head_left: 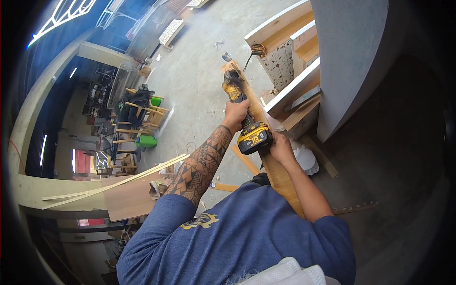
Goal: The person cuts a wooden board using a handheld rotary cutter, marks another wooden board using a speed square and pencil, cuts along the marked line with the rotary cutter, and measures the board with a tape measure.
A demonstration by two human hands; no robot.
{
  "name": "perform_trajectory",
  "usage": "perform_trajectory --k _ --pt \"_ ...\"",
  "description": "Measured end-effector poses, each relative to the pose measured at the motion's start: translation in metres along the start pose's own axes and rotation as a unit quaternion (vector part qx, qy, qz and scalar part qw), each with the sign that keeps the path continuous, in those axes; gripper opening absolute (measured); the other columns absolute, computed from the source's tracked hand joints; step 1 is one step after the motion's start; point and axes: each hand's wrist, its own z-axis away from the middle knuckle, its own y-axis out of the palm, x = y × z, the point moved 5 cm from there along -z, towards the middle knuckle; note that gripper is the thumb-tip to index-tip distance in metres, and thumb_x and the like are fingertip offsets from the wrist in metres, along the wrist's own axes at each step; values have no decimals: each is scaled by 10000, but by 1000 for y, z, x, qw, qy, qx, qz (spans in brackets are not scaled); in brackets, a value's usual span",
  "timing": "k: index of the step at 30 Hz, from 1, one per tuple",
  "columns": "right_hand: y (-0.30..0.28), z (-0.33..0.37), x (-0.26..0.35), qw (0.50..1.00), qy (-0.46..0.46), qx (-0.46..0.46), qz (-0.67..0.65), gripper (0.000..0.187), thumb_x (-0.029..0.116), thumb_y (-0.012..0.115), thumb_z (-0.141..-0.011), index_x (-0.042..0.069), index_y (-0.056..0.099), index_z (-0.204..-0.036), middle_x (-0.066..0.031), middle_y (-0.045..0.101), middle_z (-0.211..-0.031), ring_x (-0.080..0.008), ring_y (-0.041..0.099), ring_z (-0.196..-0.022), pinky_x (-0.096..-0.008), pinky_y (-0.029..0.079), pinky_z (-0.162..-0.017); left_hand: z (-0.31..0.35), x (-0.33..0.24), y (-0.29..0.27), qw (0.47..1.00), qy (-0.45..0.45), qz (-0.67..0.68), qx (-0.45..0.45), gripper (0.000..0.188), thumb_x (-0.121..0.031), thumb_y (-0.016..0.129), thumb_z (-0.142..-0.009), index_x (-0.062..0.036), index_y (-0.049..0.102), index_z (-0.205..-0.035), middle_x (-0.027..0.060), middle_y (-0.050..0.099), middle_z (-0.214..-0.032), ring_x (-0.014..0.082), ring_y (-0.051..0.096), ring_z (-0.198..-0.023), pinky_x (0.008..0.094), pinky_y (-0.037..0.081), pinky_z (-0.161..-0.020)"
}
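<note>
Power tool (251, 130): yellow and black, with its battery end toward the body; it is held over the wooden plank (279, 175), lengthwise.
Left hand (236, 114): closed around the tool's dark middle.
Right hand (282, 148): set beside the battery, at the plank's right edge; whether the wood or the tool is gripped cannot be told.
Plank edges: the left one is bordered by a broad stretch of grey floor (190, 61); on the right, room is narrowed by the white cabinet frame (292, 86) and, beyond it, the curved grey panel (349, 57).
Tape measure (258, 50): seen at the frame's near edge, its dark strap hanging toward the plank.
Cabinet compartments: open, separated by partitions and faced inside with wood-coloured surfaces.
Green container (146, 141): seen at left near wooden stools (151, 116); its contents cannot be made out.
Thin strips (142, 176): laid across a brown sheet (128, 197).
</note>
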Motion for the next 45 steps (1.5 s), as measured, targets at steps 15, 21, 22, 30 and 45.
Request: perform_trajectory --k 15,21,22,30,45 --pt "8 0 -12 1000 -13 -18 -20 176 -68 655 -823 -49 682 -997 -322 725 -987 -530 697 -1015 -573 544 -896 6 1 1 1000 -9 -9 2 142 -127 686 -923 -4 616 -924 128 666 -725 246 685 -567 401 623 -544" --pt "1 1 -3 999 31 19 -9 338 -94 587 -845 -26 717 -1150 -329 722 -1082 -512 680 -1125 -520 551 -930 11 -2 2 1000 -14 -8 -4 142 -121 684 -917 3 614 -920 131 668 -729 250 687 -572 404 627 -549" --pt "1 1 -4 1000 25 17 -8 338 -99 591 -837 -26 714 -1144 -328 721 -1080 -512 681 -1121 -521 552 -927 11 -2 2 1000 -15 -8 -5 142 -121 684 -917 3 614 -920 131 668 -729 250 687 -572 404 627 -549" --pt "0 2 -2 1000 7 4 -6 268 -100 625 -832 -31 687 -1083 -316 721 -1050 -519 675 -1104 -534 546 -916 15 -2 3 1000 -17 -1 11 134 -120 677 -925 1 623 -906 126 667 -727 246 688 -577 398 628 -558" --pt "-3 4 2 1000 0 -2 -21 270 -94 627 -849 -27 686 -1105 -316 717 -1062 -525 669 -1104 -543 546 -913 15 -2 4 1000 -17 -8 10 163 -91 681 -924 31 576 -951 123 648 -691 233 671 -527 412 601 -502"
